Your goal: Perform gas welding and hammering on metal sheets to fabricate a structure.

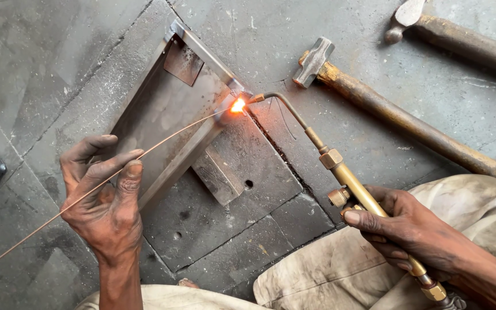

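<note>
Two hands are brazing a steel frame (170,115) lying on the stone floor (47,51). Left hand (107,195) is pinching a thin filler rod (162,142) between thumb and fingers; it looks light and whippy, so hold it near mid-length. Right hand (409,229), fingers wrapped shut, is gripping the rigid brass torch (340,172) by its handle, flame (237,105) touching the frame's corner. Two hammers (397,117) are lying nearby.

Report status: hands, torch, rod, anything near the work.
Left hand pinching thin filler rod, tip at glowing corner of steel frame. Right hand gripping brass torch, flame on that corner. Two hammers lie beyond, apart from the frame.
</note>
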